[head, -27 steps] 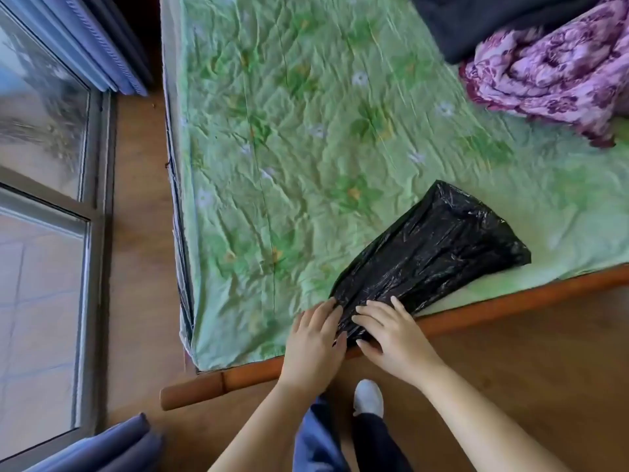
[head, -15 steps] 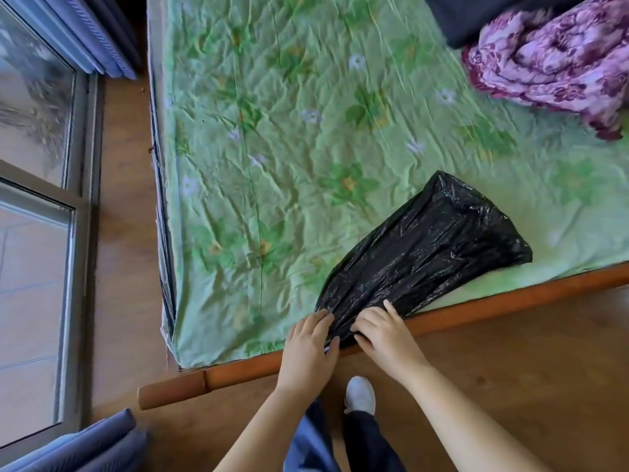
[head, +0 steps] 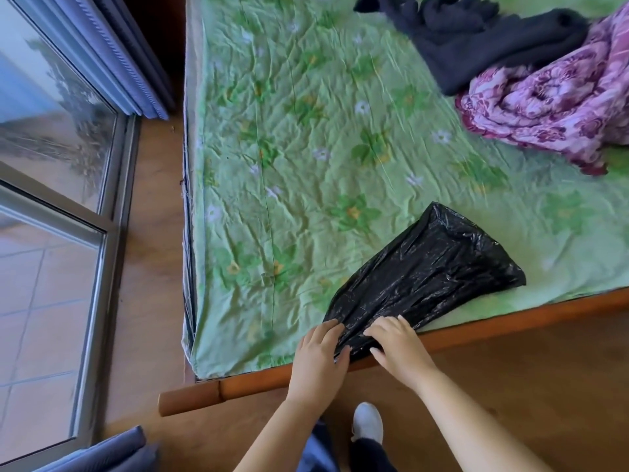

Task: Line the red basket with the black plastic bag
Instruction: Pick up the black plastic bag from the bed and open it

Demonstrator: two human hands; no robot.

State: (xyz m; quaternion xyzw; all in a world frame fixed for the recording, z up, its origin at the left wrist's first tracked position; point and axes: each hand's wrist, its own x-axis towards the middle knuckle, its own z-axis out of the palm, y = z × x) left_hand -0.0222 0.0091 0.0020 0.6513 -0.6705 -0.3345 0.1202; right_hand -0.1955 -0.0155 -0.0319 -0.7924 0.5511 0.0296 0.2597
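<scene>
One crinkled, glossy, wedge-shaped black plastic bag (head: 432,277).

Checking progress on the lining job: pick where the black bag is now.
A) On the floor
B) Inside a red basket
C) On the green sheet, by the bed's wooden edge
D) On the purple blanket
C: the bag lies on the green sheet next to the wooden edge, with the left hand and right hand holding its near end. No basket is in view.

Bright daylight from the window (head: 51,131); soft shadows, slight blur, wide-angle bending at edges
</scene>
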